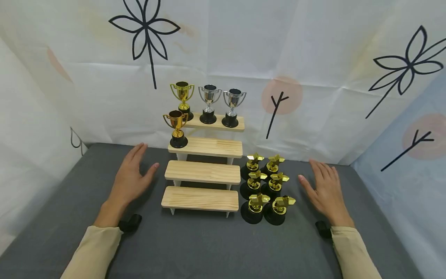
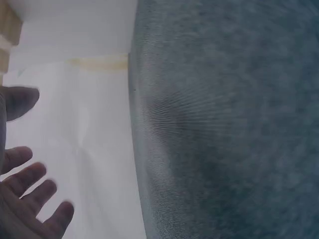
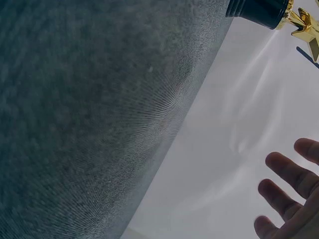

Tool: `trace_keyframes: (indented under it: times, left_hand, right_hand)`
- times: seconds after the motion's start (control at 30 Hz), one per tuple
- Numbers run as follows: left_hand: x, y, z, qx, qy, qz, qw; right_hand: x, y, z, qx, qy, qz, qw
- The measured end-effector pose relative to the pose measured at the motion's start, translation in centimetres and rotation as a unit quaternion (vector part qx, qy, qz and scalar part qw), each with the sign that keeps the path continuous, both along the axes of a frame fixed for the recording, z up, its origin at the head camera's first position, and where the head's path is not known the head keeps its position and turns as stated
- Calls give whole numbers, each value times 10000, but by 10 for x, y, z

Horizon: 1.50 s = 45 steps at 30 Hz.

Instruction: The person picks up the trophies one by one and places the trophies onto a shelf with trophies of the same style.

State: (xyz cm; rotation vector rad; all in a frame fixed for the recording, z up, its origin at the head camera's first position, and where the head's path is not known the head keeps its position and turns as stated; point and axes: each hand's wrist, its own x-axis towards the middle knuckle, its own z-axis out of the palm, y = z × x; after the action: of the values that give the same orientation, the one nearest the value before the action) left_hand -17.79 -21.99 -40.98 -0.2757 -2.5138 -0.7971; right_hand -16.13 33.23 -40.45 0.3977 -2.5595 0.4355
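My left hand (image 1: 130,178) is left of a stepped wooden display stand (image 1: 200,198), fingers extended, thumb apart, holding nothing. Over at the right, my right hand (image 1: 325,190) has its fingers spread and is likewise free of any object. On the stand's top step are a gold trophy cup (image 1: 182,93) and two silver trophy cups (image 1: 209,95) (image 1: 234,99). One step lower, at the left end, stands an orange-gold trophy cup (image 1: 177,123). Several gold star trophies (image 1: 256,201) with black bases stand in two columns between the stand and my right hand. One star trophy (image 3: 304,30) shows in the right wrist view.
A dark grey cloth (image 1: 209,248) covers the table. Behind it hangs a white backdrop (image 1: 244,50) with flower and tree prints. A thin dark cord loop (image 1: 76,138) hangs at the left. The two lower steps of the stand are bare wood.
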Motion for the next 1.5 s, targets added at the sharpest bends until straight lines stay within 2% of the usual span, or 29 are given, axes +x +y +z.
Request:
trace_keyframes:
  times: [0.13,0.27,0.4,0.6,0.7,1.0,1.17,1.3,1.5]
  left_hand:
    - [2,-3,2,729,-591,-212,9954]
    - [6,-7,-1,1574,-979,-689,9803]
    - [11,-9,-5,2411,-1469,-1127,9527]
    - [21,-1,-8,3457,-2328,-1741,8922]
    - [27,3,-10,3682,-2488,-1912,8752]
    - [40,4,-25,4013,-2627,-2590,8384]
    - [41,0,-33,3940,-2452,-3079,8306]
    - [41,-1,-37,3794,-2343,-3242,8343]
    - [42,-1,-40,3736,-2283,-3313,8358]
  right_hand:
    - [1,-3,-1,-236,-119,-40,9996]
    - [4,-6,0,-453,-401,-222,9979]
    - [7,-8,1,-677,-487,-319,9960]
    - [7,-9,1,-971,-560,-358,9931]
    - [6,-10,1,-1049,-534,-379,9923]
    - [6,-13,0,-1104,-641,-449,9908]
    - [7,-13,1,-1140,-697,-481,9899]
    - [7,-14,1,-1155,-739,-474,9894]
    - [7,-15,0,-1184,-810,-400,9888]
